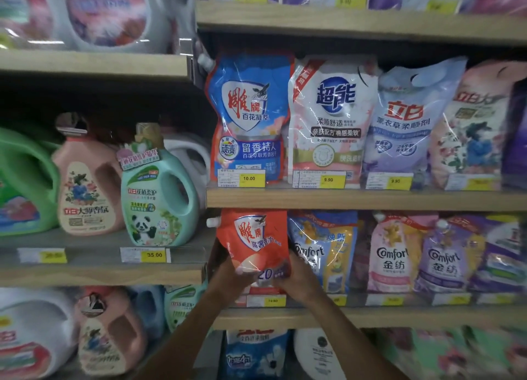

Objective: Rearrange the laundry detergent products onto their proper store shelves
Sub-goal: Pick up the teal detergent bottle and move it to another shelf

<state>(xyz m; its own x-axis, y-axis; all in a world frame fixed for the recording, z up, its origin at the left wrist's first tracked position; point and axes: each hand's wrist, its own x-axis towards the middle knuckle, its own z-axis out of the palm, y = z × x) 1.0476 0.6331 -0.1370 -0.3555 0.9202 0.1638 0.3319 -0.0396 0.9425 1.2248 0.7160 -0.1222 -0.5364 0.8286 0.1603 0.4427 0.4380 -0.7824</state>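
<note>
We've got the red-orange detergent pouch [253, 241] in both hands: left grip [232, 274] curled round its lower left edge, right grip [299, 277] clamped on the lower right corner. It's upright at the left end of the wooden shelf [413, 317], spout top left, just beside the blue Comfort pouch [328, 254], below the blue refill pouch [246, 117].

**Orange pouch, far left of its shelf**

The orange-red detergent pouch [253, 242] is upright, with its shield logo facing out and a white spout cap at its top left corner. It sits at the left end of the shelf [399, 317], touching a blue Comfort pouch [322, 251]. The left hand [231, 274] and right hand [296, 277] grip its lower corners.
</note>
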